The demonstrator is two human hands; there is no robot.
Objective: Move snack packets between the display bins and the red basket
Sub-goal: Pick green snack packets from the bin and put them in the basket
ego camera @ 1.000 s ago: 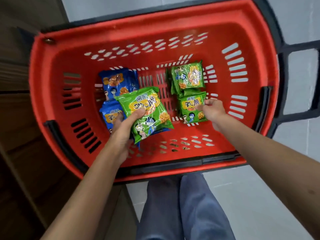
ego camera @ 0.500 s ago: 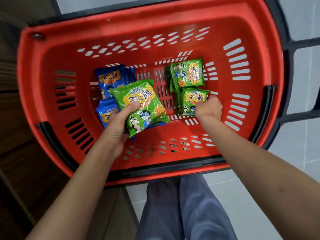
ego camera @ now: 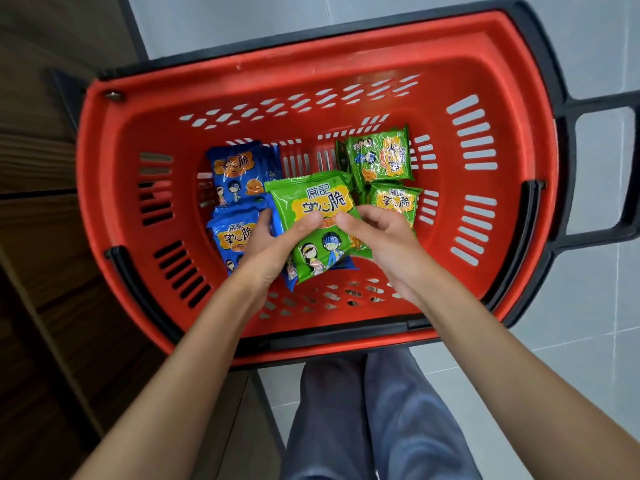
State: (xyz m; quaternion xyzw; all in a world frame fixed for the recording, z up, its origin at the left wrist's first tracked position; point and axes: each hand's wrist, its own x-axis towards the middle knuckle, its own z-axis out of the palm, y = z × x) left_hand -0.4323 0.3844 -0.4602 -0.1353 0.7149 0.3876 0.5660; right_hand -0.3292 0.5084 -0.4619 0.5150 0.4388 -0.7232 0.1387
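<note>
The red basket [ego camera: 311, 57] stands in front of me and holds several snack packets. A green packet [ego camera: 311, 202] sits raised over the middle; my left hand [ego camera: 273, 251] grips its left side with the thumb on its face. My right hand [ego camera: 384, 247] meets it from the right, thumb on the face and fingers curled at its right edge. Two blue packets [ego camera: 239, 174] [ego camera: 232, 233] lie at the left, the nearer one partly under my left hand. Two more green packets [ego camera: 381, 157] [ego camera: 394, 200] lie at the right.
A black handle frame [ego camera: 602, 168] sticks out from the basket's right side. Dark wooden shelving [ego camera: 41, 237] runs along the left. Grey floor tiles [ego camera: 588, 306] lie to the right, and my trousered legs [ego camera: 374, 420] are below the basket's near rim.
My right hand has left the lower right green packet and moved left onto the green packet held by my left hand. That packet has shifted slightly right.
</note>
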